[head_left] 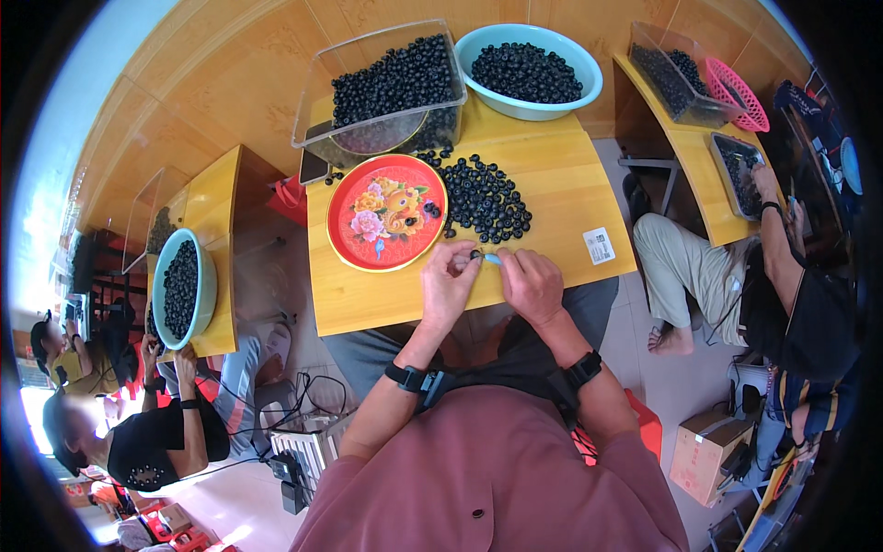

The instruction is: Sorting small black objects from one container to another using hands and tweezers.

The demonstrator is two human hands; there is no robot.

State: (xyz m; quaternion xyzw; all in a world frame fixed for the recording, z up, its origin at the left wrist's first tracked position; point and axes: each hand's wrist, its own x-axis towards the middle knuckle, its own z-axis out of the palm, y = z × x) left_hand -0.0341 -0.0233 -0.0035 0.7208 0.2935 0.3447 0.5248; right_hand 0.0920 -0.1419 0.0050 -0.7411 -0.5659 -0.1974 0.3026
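Over the near edge of my yellow table (368, 308), my left hand (448, 281) pinches a small dark round bead-like piece (475, 255) between thumb and fingers. My right hand (533, 283) is closed around a slim light-blue tool (493, 259), whose tip meets the piece; its exact kind is hidden by my fingers. Just beyond my hands lies a loose pile of the same glossy dark pieces (483, 198). To the left of the pile stands a round red tray (349, 241) with a flower pattern and a few dark pieces in it.
A clear plastic bin (317, 97) and a light-blue basin (589, 87), both holding dark pieces, stand at the back. A phone (314, 166) lies by the tray; a white label (599, 246) is at the right. Co-workers sit at tables on both sides, one near another basin (208, 294).
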